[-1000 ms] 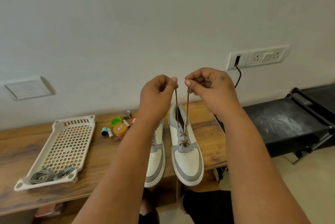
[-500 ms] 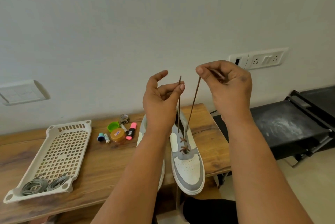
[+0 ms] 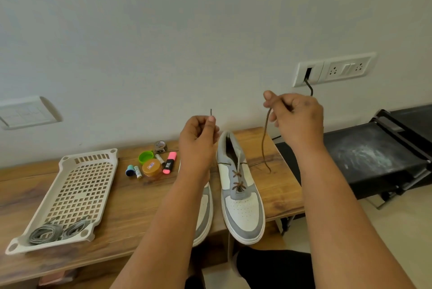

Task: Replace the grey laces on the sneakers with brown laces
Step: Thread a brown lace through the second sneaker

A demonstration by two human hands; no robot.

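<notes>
Two white-and-grey sneakers lie side by side on the wooden table [image 3: 131, 214], toes pointing toward the person at six o'clock. On the right sneaker [image 3: 240, 192] a brown lace [image 3: 264, 139] crosses the two lowest pairs of eyelets, with a further span running across the tongue higher up. The left sneaker [image 3: 205, 214] lies mostly behind the left forearm, so I cannot tell whether it has any lace.

Raised above the shoes, the left hand [image 3: 197, 139] pinches one end of the brown lace between thumb and forefinger, and the dark tip pokes straight up toward twelve o'clock. Toward two o'clock from the right sneaker, the right hand [image 3: 294, 118] is held higher, its fingers curled around the other part of the lace. From that hand the strand drops in a loose curve, and its lower end appears to reach the table at three o'clock of the shoe's collar.

At nine o'clock from the sneakers a cream perforated tray [image 3: 77, 185] rests on the table, and two bundles of grey laces [image 3: 56, 232] lie in its near end. Between tray and shoes stand a green cap [image 3: 145, 156], an amber jar [image 3: 152, 168], a pink highlighter [image 3: 170, 162] and a tape roll [image 3: 160, 146]. On the wall at one o'clock a socket panel [image 3: 333, 69] holds a black plug.
</notes>
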